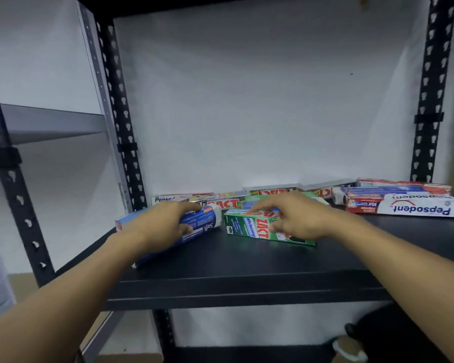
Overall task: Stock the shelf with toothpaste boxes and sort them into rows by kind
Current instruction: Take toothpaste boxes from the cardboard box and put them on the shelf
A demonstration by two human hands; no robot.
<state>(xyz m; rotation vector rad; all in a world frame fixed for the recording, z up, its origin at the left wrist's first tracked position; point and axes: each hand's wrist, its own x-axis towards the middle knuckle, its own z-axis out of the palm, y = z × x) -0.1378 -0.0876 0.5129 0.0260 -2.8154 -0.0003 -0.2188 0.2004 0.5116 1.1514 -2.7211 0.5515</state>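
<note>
your left hand (165, 224) curled round the blue box (203, 218), your right hand (298, 218) half-open, fingers over the green Zact box (247, 227), thumb on its near face, both boxes flat, nearly end to end, front-left on the black shelf (247, 260)

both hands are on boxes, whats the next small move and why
Probably slide the green Zact box straight back toward the Zact boxes in the back row. The right hand already holds it, it lies skewed in front of them, and the left hand is busy with the blue box.
</note>
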